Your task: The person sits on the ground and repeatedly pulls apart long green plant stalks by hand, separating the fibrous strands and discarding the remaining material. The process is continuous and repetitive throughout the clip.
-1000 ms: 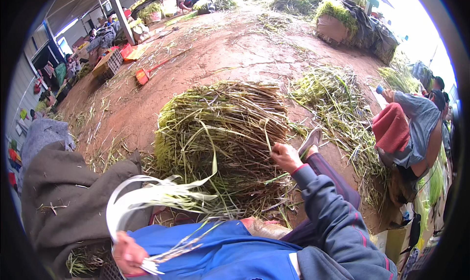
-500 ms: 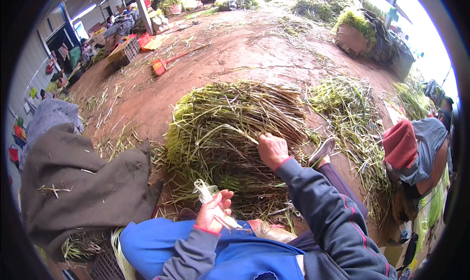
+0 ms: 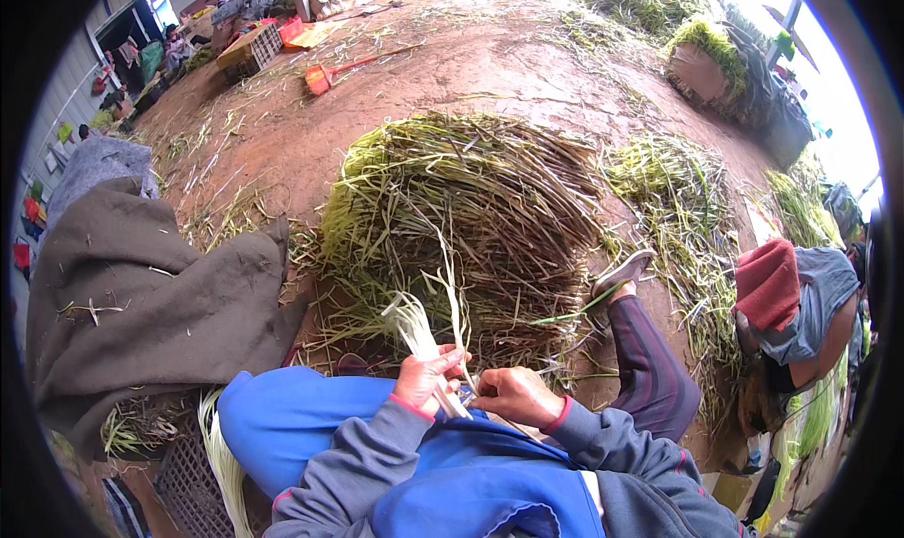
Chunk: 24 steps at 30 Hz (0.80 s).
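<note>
My left hand [image 3: 426, 376] grips a pale green-white stalk [image 3: 414, 329] that sticks up and away from me over my lap. Right beside it, my right hand [image 3: 516, 396] pinches a thin strip of the same stalk [image 3: 456, 314] that curls upward. Both hands meet just above my blue apron [image 3: 311, 416]. In front of them lies a big heap of long green and brown stalks [image 3: 471, 199] on the reddish dirt floor. My outstretched leg and shoe [image 3: 621, 274] rest against the heap's right side.
A brown-grey cloth [image 3: 132, 293] covers a mound at my left. A dark crate [image 3: 184, 481] with peeled pale stalks sits at lower left. A person in a red cap [image 3: 782, 293] bends over at right beside loose greens [image 3: 678, 199]. An orange shovel [image 3: 325, 75] and crates lie far back.
My right hand came back from the heap to my lap and joined the left hand. The left hand rose with the stalk, which now points up between both hands.
</note>
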Each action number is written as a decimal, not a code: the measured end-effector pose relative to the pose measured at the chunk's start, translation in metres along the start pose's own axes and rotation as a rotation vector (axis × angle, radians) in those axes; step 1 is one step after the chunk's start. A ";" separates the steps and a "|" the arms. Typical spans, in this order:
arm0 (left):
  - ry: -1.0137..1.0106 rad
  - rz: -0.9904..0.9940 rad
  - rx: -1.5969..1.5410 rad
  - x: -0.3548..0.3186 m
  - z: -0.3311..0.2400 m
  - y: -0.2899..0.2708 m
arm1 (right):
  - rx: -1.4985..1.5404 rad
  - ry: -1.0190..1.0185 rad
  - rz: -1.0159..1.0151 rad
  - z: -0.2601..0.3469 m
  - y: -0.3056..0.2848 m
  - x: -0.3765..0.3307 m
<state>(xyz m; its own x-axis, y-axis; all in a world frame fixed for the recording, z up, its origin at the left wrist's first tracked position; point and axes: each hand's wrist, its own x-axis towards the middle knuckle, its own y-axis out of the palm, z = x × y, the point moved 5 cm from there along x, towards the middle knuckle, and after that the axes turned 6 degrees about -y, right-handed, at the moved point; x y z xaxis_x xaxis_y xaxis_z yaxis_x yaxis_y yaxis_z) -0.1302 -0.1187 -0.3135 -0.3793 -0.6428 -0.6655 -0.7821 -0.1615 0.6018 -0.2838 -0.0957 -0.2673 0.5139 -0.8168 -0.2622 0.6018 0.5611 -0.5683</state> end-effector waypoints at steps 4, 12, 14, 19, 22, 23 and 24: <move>0.036 0.006 0.018 -0.004 -0.001 0.002 | 0.392 0.113 -0.227 -0.007 -0.010 0.014; 0.068 -0.071 0.022 -0.005 0.000 0.002 | 1.068 0.209 -0.324 -0.024 -0.004 0.052; 0.080 -0.076 -0.019 -0.004 -0.002 -0.002 | 1.119 0.167 -0.360 -0.030 -0.005 0.047; 0.152 -0.076 -0.132 0.001 -0.018 -0.011 | 0.882 0.215 -0.270 -0.084 -0.009 0.013; 0.273 -0.141 -0.145 0.000 -0.035 -0.016 | -0.168 -0.052 -0.462 -0.131 -0.033 -0.010; 0.319 -0.164 -0.137 -0.002 -0.041 -0.017 | -0.379 0.004 -0.483 -0.156 -0.037 -0.019; 0.362 -0.172 -0.133 -0.004 -0.046 -0.017 | -0.518 0.105 -0.454 -0.186 -0.043 -0.028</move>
<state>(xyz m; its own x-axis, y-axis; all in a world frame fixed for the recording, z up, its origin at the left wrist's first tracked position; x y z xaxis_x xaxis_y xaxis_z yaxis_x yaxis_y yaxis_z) -0.0927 -0.1475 -0.3004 -0.0318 -0.8159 -0.5773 -0.7390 -0.3697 0.5632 -0.4378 -0.1223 -0.3809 0.2033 -0.9786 0.0302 0.3605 0.0461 -0.9316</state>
